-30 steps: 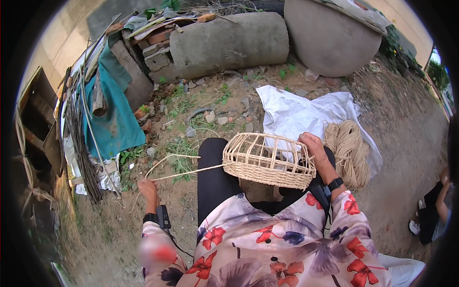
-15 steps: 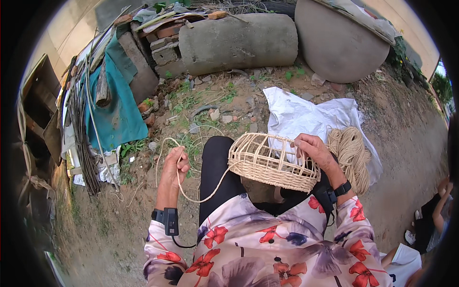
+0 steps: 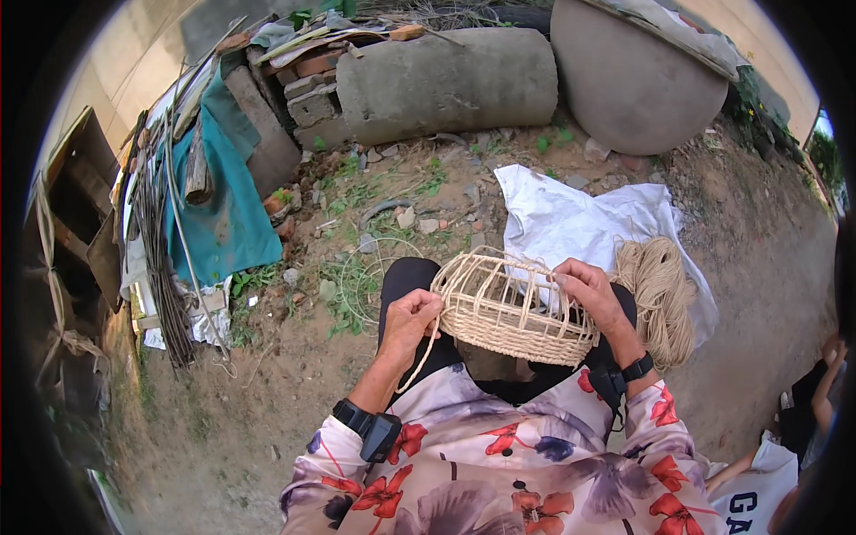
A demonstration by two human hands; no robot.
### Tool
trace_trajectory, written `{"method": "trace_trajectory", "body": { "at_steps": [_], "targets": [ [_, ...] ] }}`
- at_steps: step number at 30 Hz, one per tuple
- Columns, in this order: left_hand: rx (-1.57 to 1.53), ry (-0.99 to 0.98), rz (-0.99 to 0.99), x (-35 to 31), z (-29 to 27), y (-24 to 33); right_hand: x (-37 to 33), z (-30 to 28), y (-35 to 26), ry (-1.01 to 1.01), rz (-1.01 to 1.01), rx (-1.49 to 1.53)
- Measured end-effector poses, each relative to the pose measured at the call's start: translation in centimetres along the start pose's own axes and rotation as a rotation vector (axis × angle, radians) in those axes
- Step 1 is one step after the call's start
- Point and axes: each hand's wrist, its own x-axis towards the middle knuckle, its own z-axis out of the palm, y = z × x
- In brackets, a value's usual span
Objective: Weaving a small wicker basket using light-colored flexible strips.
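A pale woven basket (image 3: 517,325) rests across my lap, its lower band closely woven and its upper side a row of open, spaced uprights. At its left end my left hand (image 3: 415,319) is closed, pinching a cord (image 3: 416,364) that hangs in a short loop toward my thigh. The fingertips are right beside the basket's wall. My right hand (image 3: 590,292) grips the basket's upper rim near the right end, thumb and fingers closed on it. A thin loose strand (image 3: 357,285) curves over the ground to the left of my knee.
A hank of similar cord (image 3: 658,299) lies on a white sack (image 3: 566,218) by my right knee. Ahead stand a concrete cylinder (image 3: 446,85) and a large rounded grey vessel (image 3: 637,76). Teal cloth (image 3: 223,196) and sticks are at left. Another person (image 3: 816,392) sits at lower right.
My left hand has moved right, from out beside my knee to the basket's left end. The wide loop of cord has drawn down to a short one. My right hand stays on the rim.
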Motion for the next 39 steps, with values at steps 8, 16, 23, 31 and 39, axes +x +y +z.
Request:
{"method": "trace_trajectory", "body": {
  "at_steps": [8, 16, 23, 31, 39],
  "targets": [
    [-0.071, -0.032, -0.313, 1.2, -2.8, 0.4, -0.5, 1.0, 0.5, 0.074, -0.115, -0.191],
    [0.291, 0.048, -0.325, 0.6, -1.1, 3.3, -0.6, 2.9, 1.4, 0.274, -0.396, -0.295],
    [0.797, -0.012, -0.131, 4.3, -3.4, 2.1, -1.2, 3.5, 1.7, 0.378, -0.469, -0.294],
    [0.639, -0.049, -0.133, 3.6, -1.5, 2.4, -1.9, 3.0, 2.0, 0.397, -0.498, -0.261],
    [0.490, -0.105, -0.151, 2.8, -0.4, 2.9, -1.2, 2.6, 2.0, 0.331, -0.457, -0.230]
  ]
}}
